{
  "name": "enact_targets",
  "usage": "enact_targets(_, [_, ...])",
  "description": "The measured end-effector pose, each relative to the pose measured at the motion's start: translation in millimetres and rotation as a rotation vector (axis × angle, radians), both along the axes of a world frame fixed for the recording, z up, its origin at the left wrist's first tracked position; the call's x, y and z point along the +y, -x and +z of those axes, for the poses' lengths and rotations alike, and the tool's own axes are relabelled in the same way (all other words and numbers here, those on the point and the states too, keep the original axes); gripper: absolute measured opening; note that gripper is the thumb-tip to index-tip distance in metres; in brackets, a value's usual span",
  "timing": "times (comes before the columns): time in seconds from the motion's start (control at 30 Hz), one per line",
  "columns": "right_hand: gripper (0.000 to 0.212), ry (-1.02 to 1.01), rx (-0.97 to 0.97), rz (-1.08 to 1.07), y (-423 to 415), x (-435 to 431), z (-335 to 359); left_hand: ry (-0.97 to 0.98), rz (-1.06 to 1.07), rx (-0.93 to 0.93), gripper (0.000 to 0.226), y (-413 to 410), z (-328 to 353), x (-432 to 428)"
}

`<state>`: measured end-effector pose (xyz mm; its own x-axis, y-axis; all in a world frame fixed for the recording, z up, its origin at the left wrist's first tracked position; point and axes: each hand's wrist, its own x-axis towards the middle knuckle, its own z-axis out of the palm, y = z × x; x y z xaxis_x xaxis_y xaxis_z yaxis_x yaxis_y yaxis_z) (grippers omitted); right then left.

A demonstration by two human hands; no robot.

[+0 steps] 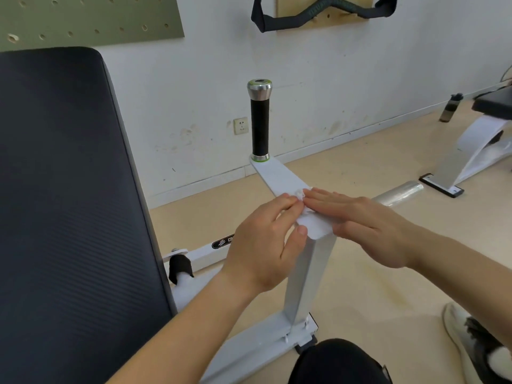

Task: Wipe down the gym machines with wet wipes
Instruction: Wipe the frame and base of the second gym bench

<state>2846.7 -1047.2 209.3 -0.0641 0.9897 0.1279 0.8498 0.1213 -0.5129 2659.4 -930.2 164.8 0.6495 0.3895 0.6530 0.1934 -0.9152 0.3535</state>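
Scuffed white wall (pixel 332 92), pegboards (pixel 83 18), beige floor (pixel 374 286), perhaps vinyl

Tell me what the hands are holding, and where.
The left hand pinches a white wipe by its bunched end on the white bar; the right hand presses flat.

Both hands (pixel 313 231) on machine arm (pixel 279 177), right of backrest pad (pixel 69 189).
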Motion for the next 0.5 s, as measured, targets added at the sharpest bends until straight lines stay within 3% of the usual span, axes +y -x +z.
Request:
enact_targets(0.17, [0.069,-0.116,-0.046,-0.155,20.5,-37.6,-12.4,-0.036,-0.018,-0.070,0.039,4.5,-1.9,-29.4])
enact_targets(0.37, [0.022,-0.500,-0.068,-0.352,41.4,-40.3,-29.6,0.042,0.034,-0.151,0.023,-0.6,1.1,-45.7])
enact_targets(0.5, [0.017,-0.530,0.174,-0.500,63.0,-44.5,-24.2,0.186,0.097,-0.190,0.003,2.8,9.1,-63.0])
